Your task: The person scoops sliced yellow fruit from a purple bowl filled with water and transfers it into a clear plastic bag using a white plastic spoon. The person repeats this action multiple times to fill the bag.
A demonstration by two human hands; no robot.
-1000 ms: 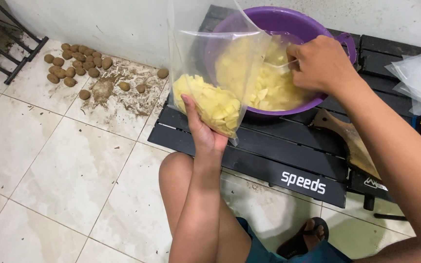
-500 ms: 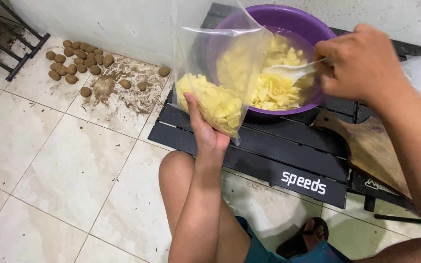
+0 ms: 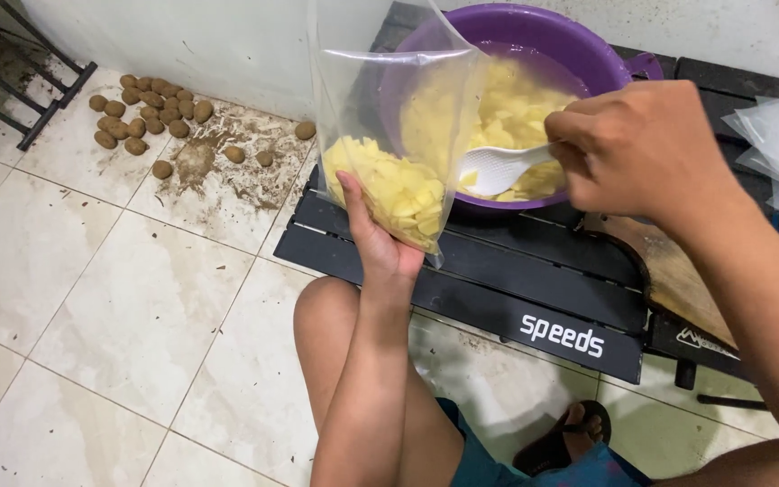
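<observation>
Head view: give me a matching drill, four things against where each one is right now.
Things:
1. clear plastic bag
2. white scoop
3. purple basin
4. small brown potatoes

Places:
A. on the tiled floor by the wall
B. held in the right hand
C. on the black slatted table
D. cupped from below by the left hand

Pairs: 1-D, 2-B, 3-C, 4-A
</observation>
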